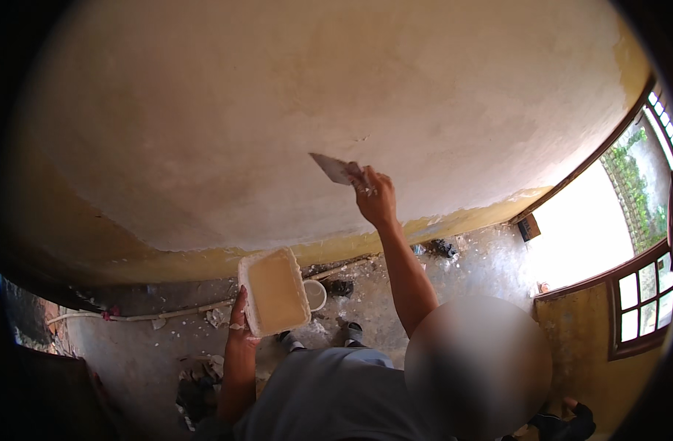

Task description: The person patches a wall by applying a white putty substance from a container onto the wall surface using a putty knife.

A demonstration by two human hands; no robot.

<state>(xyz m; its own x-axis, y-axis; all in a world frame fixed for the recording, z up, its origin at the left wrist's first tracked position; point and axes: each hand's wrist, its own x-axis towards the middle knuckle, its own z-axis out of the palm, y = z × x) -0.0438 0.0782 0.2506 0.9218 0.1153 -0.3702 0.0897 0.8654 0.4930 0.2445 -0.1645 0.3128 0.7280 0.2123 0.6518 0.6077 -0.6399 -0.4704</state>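
My right hand (377, 198) is wrapped round the handle of a putty knife (330, 167), its broad blade pointing up and left in front of the wall (278, 110). Whether the blade's edge touches the plaster I cannot tell. A pale, whitish coat covers most of the wall, with yellow paint showing along its lower part. Lower and to the left, my left hand (239, 320) grips the side of a rectangular tub (249, 294) caked with white putty round its rim. The tub is tilted so its cream inside shows. White smears mark the fingers of both hands.
A white bucket (317, 295) stands on the spattered floor beyond the tub. A long pole (182, 312) lies along the wall's foot. A small box (528, 228) sits by the bright doorway at right, near a barred window (643, 301). Another person's dark sleeve (579, 420) shows at lower right.
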